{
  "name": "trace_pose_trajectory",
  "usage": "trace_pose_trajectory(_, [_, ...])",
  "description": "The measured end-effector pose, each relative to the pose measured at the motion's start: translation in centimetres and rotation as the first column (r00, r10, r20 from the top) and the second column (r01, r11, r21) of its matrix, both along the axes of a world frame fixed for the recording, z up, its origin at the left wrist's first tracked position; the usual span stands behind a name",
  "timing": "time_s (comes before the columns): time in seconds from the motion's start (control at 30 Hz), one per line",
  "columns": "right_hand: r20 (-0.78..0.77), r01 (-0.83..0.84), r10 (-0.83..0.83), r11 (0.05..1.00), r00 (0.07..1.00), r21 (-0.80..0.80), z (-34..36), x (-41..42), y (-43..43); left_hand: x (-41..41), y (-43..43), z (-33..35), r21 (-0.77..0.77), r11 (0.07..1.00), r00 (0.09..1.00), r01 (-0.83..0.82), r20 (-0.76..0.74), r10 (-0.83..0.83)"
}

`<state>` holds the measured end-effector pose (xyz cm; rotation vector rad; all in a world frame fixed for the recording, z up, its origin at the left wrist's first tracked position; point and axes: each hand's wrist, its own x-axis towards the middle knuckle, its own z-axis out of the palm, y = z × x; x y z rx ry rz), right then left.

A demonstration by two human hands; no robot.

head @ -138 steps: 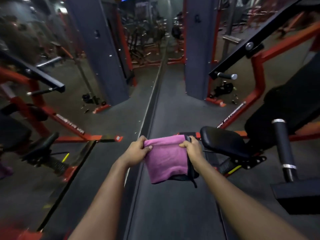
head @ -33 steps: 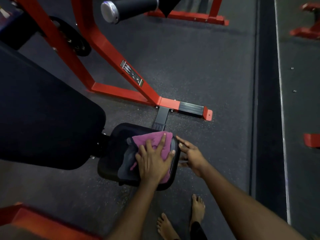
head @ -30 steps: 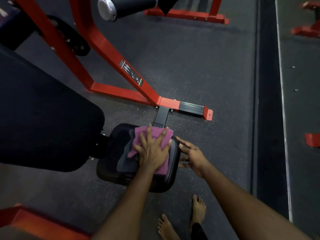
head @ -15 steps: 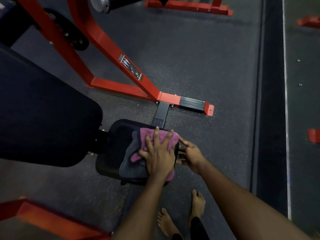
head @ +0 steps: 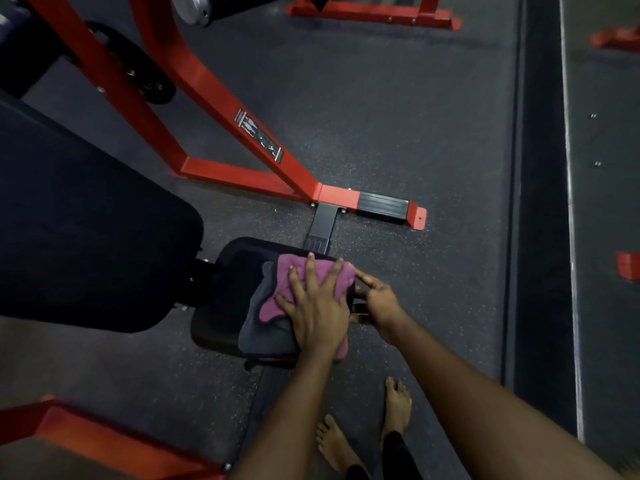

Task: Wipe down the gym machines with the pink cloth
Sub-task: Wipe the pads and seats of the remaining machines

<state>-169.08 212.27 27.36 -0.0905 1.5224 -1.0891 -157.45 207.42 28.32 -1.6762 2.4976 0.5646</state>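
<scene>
Pressing the pink cloth (head: 294, 271) flat with the left hand (head: 317, 313), palm down, fingers straight and spread. Lies bunched beneath that palm on the black seat pad (head: 228, 271), peeking out pink at 11 o'clock of the hand and again at 5 o'clock by the wrist, with a grey side (head: 263, 327) folded out at 8 o'clock. Resting the right hand (head: 379, 301) at 3 o'clock of the left, against the pad's right edge, forefinger reaching to the cloth's corner. Cannot tell whether gripping that edge or only leaning on it (the fingertips are partly hidden). At 9 o'clock of the seat, a large dark back pad (head: 86, 244); at 12 o'clock, a red frame (head: 242, 174) on the speckled floor (head: 415, 116); at 6 o'clock, bare feet (head: 398, 407).
</scene>
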Motion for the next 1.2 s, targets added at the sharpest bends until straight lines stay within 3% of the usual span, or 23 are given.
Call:
trace_pose_trajectory(0.1, [-0.018, 0.003, -0.003, 1.000, 1.000, -0.002, 0.0, 0.2, 0.1, -2.5, -4.3, 0.6, 0.154, 0.980, 0.991, -0.126, -0.029, 0.132])
trace_pose_trajectory(0.27, [-0.076, 0.051, -0.052, 0.998, 0.996, -0.023, 1.0, 0.6, -0.2, 1.5, -0.3, 0.4, 0.044, 0.989, 0.978, -0.138, -0.150, 0.143])
trace_pose_trajectory(0.33, [-0.122, 0.089, -0.092, 0.996, 0.988, -0.032, 1.1, 1.1, -0.9, 3.5, 2.5, 0.5, 0.017, 0.991, 0.982, -0.135, -0.132, 0.136])
trace_pose_trajectory(0.53, [-0.220, 0.091, -0.093, 0.996, 0.971, -0.018, 1.1, 1.5, -1.7, -0.6, -4.7, -0.3, 0.186, 0.956, 0.969, -0.227, -0.050, 0.240])
trace_pose_trajectory(0.63, [-0.278, 0.050, -0.046, 0.999, 0.959, 0.010, 1.1, 1.3, -1.9, -0.4, -5.5, -0.3, 0.166, 0.957, 0.967, -0.236, -0.061, 0.249])
trace_pose_trajectory(0.73, [-0.324, 0.078, -0.067, 0.997, 0.944, 0.021, 1.0, 1.7, -2.7, 2.1, -0.9, 0.2, 0.096, 0.974, 0.969, -0.203, -0.126, 0.214])
trace_pose_trajectory(0.83, [-0.403, 0.123, -0.099, 0.992, 0.910, 0.035, 0.9, 2.8, -4.3, 3.6, 1.3, 0.3, 0.058, 0.980, 0.974, -0.190, -0.114, 0.196])
trace_pose_trajectory(1.03, [-0.568, 0.173, -0.079, 0.978, 0.819, 0.113, 0.7, 4.9, -5.4, 1.3, -6.6, -1.5, 0.171, 0.949, 0.957, -0.266, -0.071, 0.281])
trace_pose_trajectory(1.2, [-0.638, 0.116, 0.060, 0.966, 0.767, 0.230, 1.0, 4.0, -6.9, 2.2, -7.1, -1.3, 0.174, 0.953, 0.957, -0.249, -0.106, 0.269])
